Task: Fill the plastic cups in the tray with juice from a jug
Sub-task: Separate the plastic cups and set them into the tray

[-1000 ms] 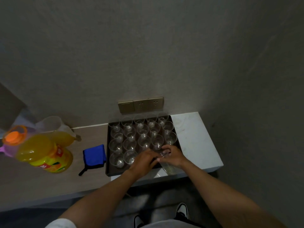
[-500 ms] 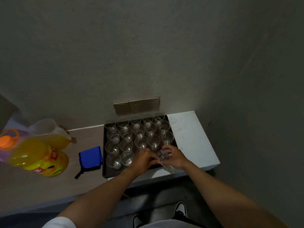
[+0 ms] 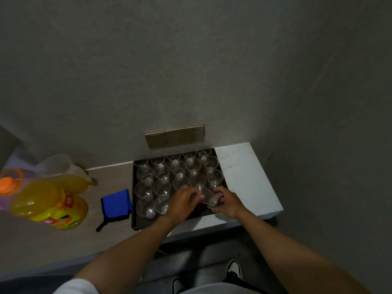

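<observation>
Head view: both hands, left [image 3: 184, 199] and right [image 3: 228, 200], pinch a tilted cup [image 3: 209, 196] over the tray's [image 3: 133, 209] 5 o'clock corner. Jug [image 3: 63, 175], bottle [image 3: 51, 205] and cloth [image 3: 116, 205] sit at 9 o'clock.

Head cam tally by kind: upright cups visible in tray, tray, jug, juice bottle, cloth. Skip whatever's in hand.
Upright cups: 17
Tray: 1
Jug: 1
Juice bottle: 1
Blue cloth: 1
Total: 21
Skipped: held cup; the hands may hide more.
</observation>
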Demonstrator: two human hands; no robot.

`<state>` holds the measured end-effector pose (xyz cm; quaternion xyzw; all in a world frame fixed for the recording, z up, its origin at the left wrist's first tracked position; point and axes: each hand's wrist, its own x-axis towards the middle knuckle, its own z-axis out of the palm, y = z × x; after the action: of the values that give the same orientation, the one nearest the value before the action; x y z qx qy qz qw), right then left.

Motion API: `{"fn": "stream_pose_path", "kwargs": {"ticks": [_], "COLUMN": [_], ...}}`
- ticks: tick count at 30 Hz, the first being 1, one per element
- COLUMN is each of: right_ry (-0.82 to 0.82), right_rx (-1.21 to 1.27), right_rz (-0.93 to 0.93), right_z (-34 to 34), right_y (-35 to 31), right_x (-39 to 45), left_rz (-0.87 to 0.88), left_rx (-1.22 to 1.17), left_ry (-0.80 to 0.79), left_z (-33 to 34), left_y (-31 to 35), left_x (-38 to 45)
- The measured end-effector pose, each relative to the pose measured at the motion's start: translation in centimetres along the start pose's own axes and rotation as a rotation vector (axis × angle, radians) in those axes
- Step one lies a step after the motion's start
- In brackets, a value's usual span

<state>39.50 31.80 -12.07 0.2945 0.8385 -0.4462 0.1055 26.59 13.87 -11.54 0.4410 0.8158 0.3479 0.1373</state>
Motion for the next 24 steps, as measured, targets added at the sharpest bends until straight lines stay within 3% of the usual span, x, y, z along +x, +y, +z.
{"fn": "stream_pose_path", "kwargs": {"ticks": [4,10,24], "right_ry": [0.044,0.088,0.109], "right_rx": [-0.009,-0.006,0.024], "right_rz": [0.034,0.070,0.113], "right_z": [-0.3,-0.7,-1.2], "right_y": [0.4,0.6,1.1], "right_x": [-0.2,-0.5,-1.0], "left_rz": [0.074,0.243,0.232], "left_rx": [0.115,0.324,0.500], "left_ry": [0.063,-0.027,-0.077], "left_z": [-0.1,0.6,2.6], "left_y": [0.5,0.5,0.3], "left_x": [0.0,0.1,0.6]}}
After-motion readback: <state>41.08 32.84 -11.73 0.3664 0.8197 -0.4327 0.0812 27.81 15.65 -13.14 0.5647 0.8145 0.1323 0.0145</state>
